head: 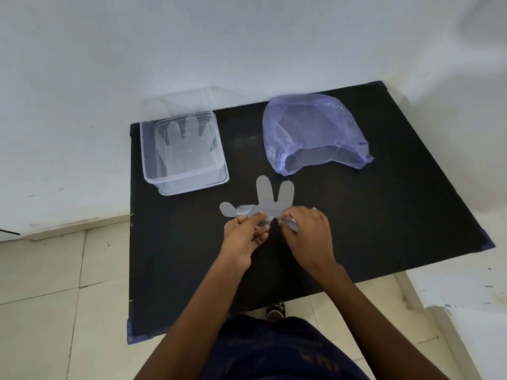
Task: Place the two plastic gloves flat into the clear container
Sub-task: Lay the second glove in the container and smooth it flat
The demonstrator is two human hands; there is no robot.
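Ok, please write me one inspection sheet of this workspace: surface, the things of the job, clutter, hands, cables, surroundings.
Surface: black mat on pale floor tiles.
Job's things: clear container, open, at the mat's far left, one plastic glove lying flat inside; second glove on the mat, partly bunched.
Clutter: blue plastic bag at the far right of the mat.
Hands: left hand and right hand both pinch the second glove's near end.
Cables: nothing seen.
Surroundings: white wall behind.

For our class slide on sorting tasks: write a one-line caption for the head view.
Both hands, left and right, pinch the second glove on the black mat; the first glove lies in the clear container.
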